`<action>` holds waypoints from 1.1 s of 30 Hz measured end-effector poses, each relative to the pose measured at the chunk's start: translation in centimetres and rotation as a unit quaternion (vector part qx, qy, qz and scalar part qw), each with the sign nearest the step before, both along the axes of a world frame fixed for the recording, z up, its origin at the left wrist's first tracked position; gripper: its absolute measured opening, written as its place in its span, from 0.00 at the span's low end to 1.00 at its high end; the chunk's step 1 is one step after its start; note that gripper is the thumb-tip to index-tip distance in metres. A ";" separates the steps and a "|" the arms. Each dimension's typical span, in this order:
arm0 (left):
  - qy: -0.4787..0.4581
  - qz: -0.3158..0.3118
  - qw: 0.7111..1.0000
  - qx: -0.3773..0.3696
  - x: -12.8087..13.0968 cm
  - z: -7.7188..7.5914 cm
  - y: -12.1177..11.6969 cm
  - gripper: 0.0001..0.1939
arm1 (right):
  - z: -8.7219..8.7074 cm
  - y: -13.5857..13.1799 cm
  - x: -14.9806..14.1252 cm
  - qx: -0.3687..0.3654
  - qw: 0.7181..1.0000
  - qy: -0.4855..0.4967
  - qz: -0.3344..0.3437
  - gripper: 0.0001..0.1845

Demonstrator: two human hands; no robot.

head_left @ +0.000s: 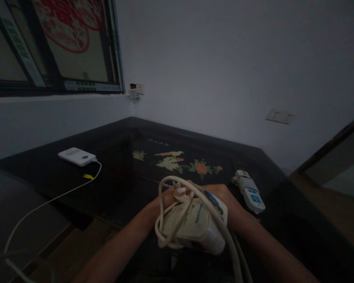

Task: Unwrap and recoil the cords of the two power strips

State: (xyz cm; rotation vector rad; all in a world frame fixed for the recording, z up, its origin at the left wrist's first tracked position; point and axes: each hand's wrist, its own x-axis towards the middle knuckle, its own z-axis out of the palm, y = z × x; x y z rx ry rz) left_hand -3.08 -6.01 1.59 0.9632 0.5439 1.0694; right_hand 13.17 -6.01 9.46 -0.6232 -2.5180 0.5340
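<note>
Both hands are close together over the near side of the dark table (118,196). Between them is a yellowed white power strip (199,224) with blue lettering, seen nearly end-on and tilted. Its thick cord (208,202) loops around the left end and over the top, then hangs down toward me. My left hand (166,194) is closed at the cord loops, its fingers mostly hidden behind them. My right hand (221,194) wraps the far right side of the strip, fingertips out of sight.
A second power strip (253,200), cord wound round it, lies on the table at right. At left lies a white box-shaped device (77,156) with a white cable (54,198) running off the near edge. Beside it is a yellow tag (88,177). Wall sockets (280,116) are behind.
</note>
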 end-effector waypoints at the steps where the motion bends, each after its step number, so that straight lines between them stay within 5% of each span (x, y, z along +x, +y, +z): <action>1: -0.002 0.005 1.000 -0.009 0.0 0.3 -0.3 0.15 | -0.1 0.0 -0.1 -0.057 0.997 0.041 -0.022 0.08; 5: 0.035 0.046 0.998 0.006 -0.4 0.9 -0.4 0.12 | -0.9 0.9 -0.4 -0.272 0.936 0.188 -0.120 0.09; 9: 0.104 0.101 0.988 0.056 -1.7 0.4 0.9 0.14 | -2.0 2.8 0.0 -0.442 0.875 0.198 0.000 0.24; 12: 0.160 0.139 0.974 0.087 -2.8 0.5 1.8 0.14 | -2.4 4.4 0.6 -0.493 0.850 0.181 0.035 0.23; 15: 0.233 0.141 0.954 0.124 -3.6 1.3 2.4 0.13 | -1.8 5.8 0.8 -0.445 0.887 0.116 0.027 0.18; 20: 0.378 0.152 0.883 0.234 -4.1 1.5 3.2 0.08 | -0.2 7.2 -0.3 -0.249 0.959 -0.077 0.113 0.24; 26: 0.362 0.133 0.903 0.187 -4.8 0.0 4.3 0.09 | -2.3 7.0 -2.1 -0.116 0.985 -0.109 0.064 0.18; 33: 0.367 0.103 0.907 0.177 -6.8 -1.0 3.2 0.19 | -3.5 6.9 -2.3 -0.091 0.995 -0.041 0.030 0.12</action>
